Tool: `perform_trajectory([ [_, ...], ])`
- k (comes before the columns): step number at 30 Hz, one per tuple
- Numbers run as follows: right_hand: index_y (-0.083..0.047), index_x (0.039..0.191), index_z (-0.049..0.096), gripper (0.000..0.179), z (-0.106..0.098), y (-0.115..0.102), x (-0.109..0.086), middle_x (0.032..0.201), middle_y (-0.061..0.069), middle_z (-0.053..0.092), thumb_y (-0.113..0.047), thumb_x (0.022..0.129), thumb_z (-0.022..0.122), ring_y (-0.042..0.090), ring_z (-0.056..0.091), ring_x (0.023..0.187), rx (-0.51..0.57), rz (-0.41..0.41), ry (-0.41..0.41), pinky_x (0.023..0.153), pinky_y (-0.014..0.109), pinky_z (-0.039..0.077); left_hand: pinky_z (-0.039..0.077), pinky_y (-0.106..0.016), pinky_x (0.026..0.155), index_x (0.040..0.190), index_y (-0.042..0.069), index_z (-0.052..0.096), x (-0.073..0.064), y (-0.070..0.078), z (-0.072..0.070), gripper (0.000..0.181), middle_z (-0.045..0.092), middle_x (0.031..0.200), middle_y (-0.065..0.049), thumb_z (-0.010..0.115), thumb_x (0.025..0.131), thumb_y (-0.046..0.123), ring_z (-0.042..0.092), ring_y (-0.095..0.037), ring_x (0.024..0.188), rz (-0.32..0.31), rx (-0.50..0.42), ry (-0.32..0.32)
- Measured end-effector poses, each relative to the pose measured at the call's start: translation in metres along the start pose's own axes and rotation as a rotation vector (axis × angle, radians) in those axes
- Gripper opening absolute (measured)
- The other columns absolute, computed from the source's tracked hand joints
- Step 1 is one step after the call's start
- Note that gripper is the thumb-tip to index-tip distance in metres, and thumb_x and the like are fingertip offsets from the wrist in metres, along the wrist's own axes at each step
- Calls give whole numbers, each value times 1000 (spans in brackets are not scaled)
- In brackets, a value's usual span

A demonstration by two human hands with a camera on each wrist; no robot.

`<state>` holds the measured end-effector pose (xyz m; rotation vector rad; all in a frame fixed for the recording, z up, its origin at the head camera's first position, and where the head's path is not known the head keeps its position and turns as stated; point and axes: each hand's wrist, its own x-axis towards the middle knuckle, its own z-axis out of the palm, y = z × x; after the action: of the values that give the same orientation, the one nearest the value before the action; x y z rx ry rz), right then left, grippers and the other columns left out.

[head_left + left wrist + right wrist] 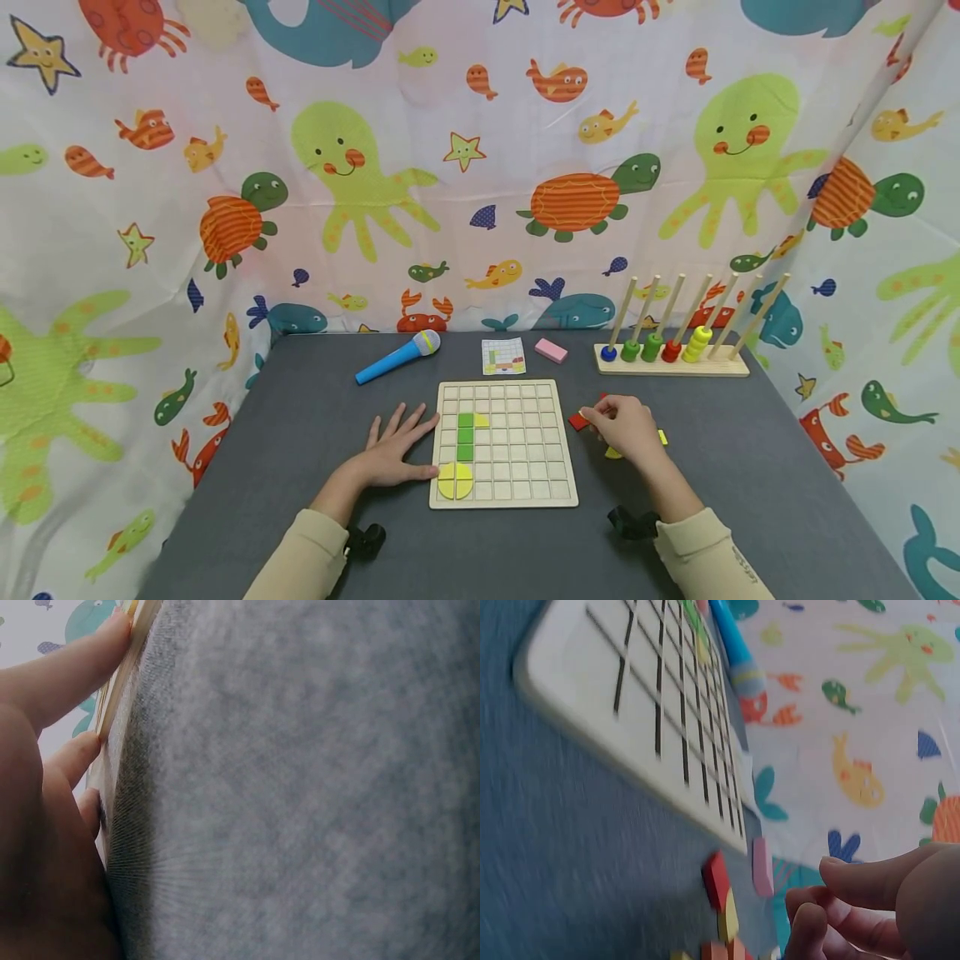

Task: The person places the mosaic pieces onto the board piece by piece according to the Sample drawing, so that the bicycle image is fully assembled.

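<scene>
A wooden grid board [525, 442] lies on the dark table with green square tiles [466, 435], a small yellow tile [482, 421] and yellow quarter-circle pieces [455, 481] set on it. My left hand [393, 450] rests spread at its left edge, thumb and fingertips at the rim. Right of the board, my right hand [622, 423] is over loose pieces, thumb and fingers curled together; I cannot tell whether something small is between them. A red piece [578, 421] shows by its fingertips, and a yellow piece [613, 453] lies partly under the hand.
Behind the board are a blue toy microphone [397, 357], a pattern card [504, 357] and a pink block [551, 350]. A peg stand with coloured rings [672, 360] stands at the back right. A printed curtain [480, 183] hangs around the table.
</scene>
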<state>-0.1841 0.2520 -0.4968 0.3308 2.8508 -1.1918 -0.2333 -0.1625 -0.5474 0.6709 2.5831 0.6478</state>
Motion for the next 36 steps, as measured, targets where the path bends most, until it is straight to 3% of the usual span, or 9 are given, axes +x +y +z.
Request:
perform_trajectory([
  [10, -4, 99, 75, 30, -19, 20, 15, 82, 8, 71, -34, 94, 73, 20, 58, 69, -48, 33, 24, 58, 30, 45, -15, -70, 115, 162, 32, 23, -1, 0, -1, 93, 9, 171, -5, 65, 87, 68, -11, -39, 156, 9, -33, -1],
  [17, -3, 102, 74, 34, -19, 32, 24, 86, 9, 70, -35, 91, 76, 22, 59, 74, -80, 74, 8, 59, 31, 45, -21, -70, 112, 162, 36, 23, 4, -12, 7, 93, 7, 172, -4, 63, 85, 72, -15, -38, 155, 41, -52, 22],
  [25, -5, 101, 74, 36, -16, 36, 30, 90, 10, 70, -38, 90, 76, 24, 60, 76, -178, 90, -11, 63, 36, 47, -20, -71, 112, 161, 39, 22, 5, -11, 8, 94, 7, 172, -3, 63, 84, 74, -15, -38, 155, 33, -61, 24],
  [36, -4, 105, 72, 37, -13, 38, 36, 95, 15, 68, -37, 88, 78, 28, 60, 79, -198, 112, -14, 63, 39, 47, -22, -71, 111, 161, 39, 22, 7, -13, 8, 95, 7, 172, -3, 64, 84, 72, -16, -38, 155, 28, -57, 10],
])
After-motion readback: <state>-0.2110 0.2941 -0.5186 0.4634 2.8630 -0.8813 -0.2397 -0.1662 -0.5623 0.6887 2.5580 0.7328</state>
